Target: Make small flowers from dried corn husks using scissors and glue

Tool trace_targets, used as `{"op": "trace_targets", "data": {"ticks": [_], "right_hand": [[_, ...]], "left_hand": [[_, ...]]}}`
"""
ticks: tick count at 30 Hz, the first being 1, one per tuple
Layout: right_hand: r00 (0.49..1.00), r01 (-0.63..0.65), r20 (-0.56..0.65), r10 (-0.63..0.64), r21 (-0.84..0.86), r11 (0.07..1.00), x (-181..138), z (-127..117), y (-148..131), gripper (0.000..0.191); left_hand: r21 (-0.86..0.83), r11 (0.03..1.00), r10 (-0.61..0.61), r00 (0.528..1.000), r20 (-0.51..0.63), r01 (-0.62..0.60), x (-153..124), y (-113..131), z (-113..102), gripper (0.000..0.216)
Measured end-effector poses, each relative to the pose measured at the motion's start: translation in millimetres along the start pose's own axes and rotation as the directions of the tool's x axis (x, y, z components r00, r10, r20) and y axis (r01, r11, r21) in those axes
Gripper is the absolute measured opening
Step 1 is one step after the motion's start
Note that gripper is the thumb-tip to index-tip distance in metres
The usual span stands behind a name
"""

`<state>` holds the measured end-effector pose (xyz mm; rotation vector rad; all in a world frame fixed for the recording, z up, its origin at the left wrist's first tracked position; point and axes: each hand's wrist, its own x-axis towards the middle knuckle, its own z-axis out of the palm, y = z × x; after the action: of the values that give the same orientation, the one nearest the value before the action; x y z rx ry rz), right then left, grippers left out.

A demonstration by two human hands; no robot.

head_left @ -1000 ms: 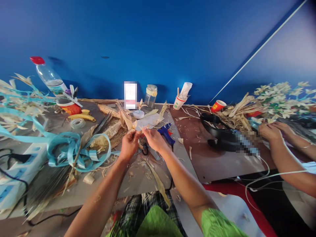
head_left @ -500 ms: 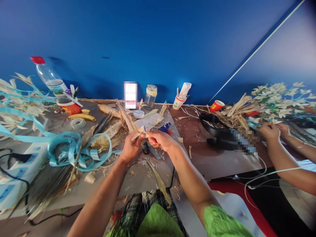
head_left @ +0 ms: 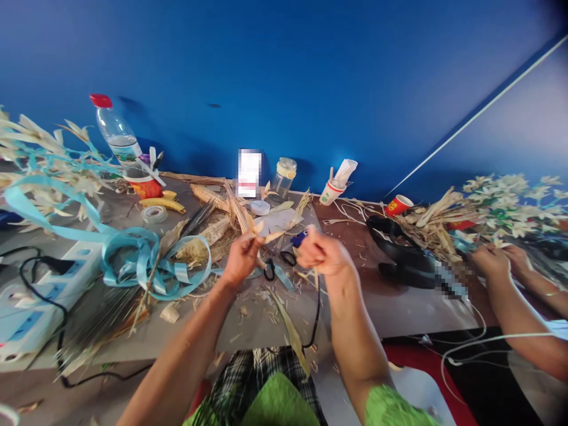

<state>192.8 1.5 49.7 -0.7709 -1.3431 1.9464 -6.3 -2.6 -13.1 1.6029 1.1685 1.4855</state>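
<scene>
In the head view, the husk flower (head_left: 258,228) is pinched between the thumb and fingers of the left hand (head_left: 242,255), above the littered table (head_left: 242,331) and just in front of the dry corn husks (head_left: 238,214). The right hand (head_left: 327,254) is held apart, to the right of the flower, with its fingers curled and blurred; whether anything is gripped cannot be told. A printed label is carried by the red-capped bottle (head_left: 116,133), a green mark by the white paper cup (head_left: 331,192), and yellow characters by the red paper cup (head_left: 399,205); none can be read. The upright screen (head_left: 249,173) is pixelated. Half a second earlier, both hands were joined at the flower; the right hand has since been withdrawn. The view has been turned slightly left.
</scene>
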Motion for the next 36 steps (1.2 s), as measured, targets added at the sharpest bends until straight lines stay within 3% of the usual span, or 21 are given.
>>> {"op": "trace_targets", "data": {"ticks": [2, 5, 7, 9, 12, 14, 16, 20, 26, 30, 36], "right_hand": [[0.991, 0.073, -0.119, -0.068, 0.033, 0.997, -1.6, -6.5, -4.8, 0.064], [0.965, -0.088, -0.252, 0.072, -0.054, 0.995, 9.7, -4.7, 2.9, 0.067], [0.944, -0.145, -0.318, 0.085, -0.171, 0.975, 20.4, 4.5, 14.1, 0.071], [0.928, -0.126, -0.373, -0.015, -0.349, 0.929, 28.7, 16.3, 24.0, 0.067], [0.897, -0.158, -0.41, -0.166, -0.646, 0.747, 34.4, 32.0, 30.8, 0.058], [0.886, -0.167, -0.405, -0.227, -0.735, 0.657, 35.3, 38.2, 31.3, 0.054], [0.882, -0.156, -0.395, -0.257, -0.76, 0.631, 35.7, 40.1, 31.4, 0.052], [0.911, -0.17, -0.385, -0.147, -0.674, 0.719, 36.0, 33.8, 32.9, 0.057], [0.96, -0.195, -0.255, 0.12, -0.292, 0.936, 29.9, 24.3, 29.2, 0.057], [0.977, -0.17, -0.159, 0.144, -0.158, 0.973, 24.7, 20.9, 23.5, 0.056], [0.985, -0.148, -0.1, 0.138, -0.1, 0.984, 21.7, 20.2, 21.2, 0.054]], "left_hand": [[-0.014, 0.999, -0.047, 0.999, -0.02, 0.046, 1.2, -3.5, -2.2, 0.04], [-0.022, 0.995, -0.101, 0.995, 0.013, 0.101, 0.8, -6.4, 1.1, 0.038], [-0.014, 0.989, -0.144, 0.989, 0.019, 0.145, -0.2, -7.5, 5.0, 0.038], [-0.025, 0.986, -0.167, 0.986, -0.001, 0.167, -0.7, -7.8, 7.5, 0.037], [-0.008, 0.991, -0.131, 0.991, 0.002, 0.131, 0.2, -6.1, 8.6, 0.037], [0.005, 0.996, -0.088, 0.996, 0.013, 0.088, 1.2, -4.3, 8.9, 0.037], [0.018, 0.998, -0.059, 0.997, 0.045, 0.059, 1.7, -2.7, 9.4, 0.037], [0.03, 0.997, -0.069, 0.993, 0.098, 0.067, -0.6, -0.7, 10.1, 0.038], [0.006, 0.999, -0.054, 0.991, 0.119, 0.053, -4.5, 4.9, 6.3, 0.039], [0.039, 0.999, -0.017, 0.994, 0.11, 0.013, -3.7, 5.4, 3.7, 0.039], [0.031, 0.999, -0.017, 0.992, 0.123, 0.013, -3.6, 6.9, 5.6, 0.04]]}}
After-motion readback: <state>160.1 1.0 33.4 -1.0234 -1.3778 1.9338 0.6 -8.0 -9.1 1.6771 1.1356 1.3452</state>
